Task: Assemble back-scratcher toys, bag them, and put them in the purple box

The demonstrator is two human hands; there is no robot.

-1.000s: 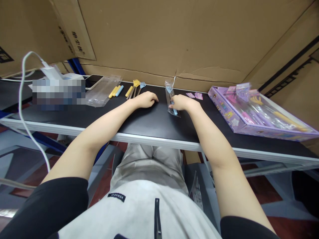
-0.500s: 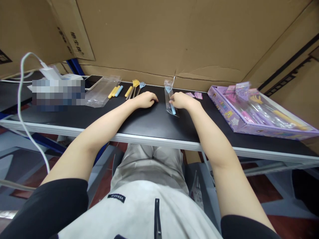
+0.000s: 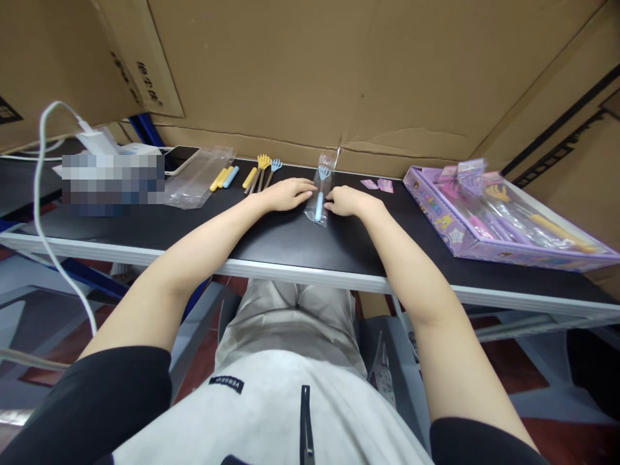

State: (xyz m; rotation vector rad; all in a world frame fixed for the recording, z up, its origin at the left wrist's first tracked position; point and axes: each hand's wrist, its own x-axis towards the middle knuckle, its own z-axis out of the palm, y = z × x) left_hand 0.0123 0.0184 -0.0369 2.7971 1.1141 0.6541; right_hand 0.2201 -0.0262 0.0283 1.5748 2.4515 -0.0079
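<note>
Fingers (image 3: 305, 184) of the left hand (image 3: 289, 194) are extended, nothing gripped; whether the clear bag (image 3: 326, 215) is pinched by the right hand (image 3: 345, 201) cannot be told. Between them, the bagged blue scratcher (image 3: 320, 196) is best steadied by its handle (image 3: 319, 208), lest the bag be snagged by the farther claw (image 3: 324, 172).

Three loose yellow handles (image 3: 217, 180), one loose blue handle (image 3: 231, 177) and two pink cards (image 3: 386, 185) are counted. One bagged blue back scratcher (image 3: 319, 206), one smartphone (image 3: 180, 159) and one display box (image 3: 436, 218) are seen.
</note>
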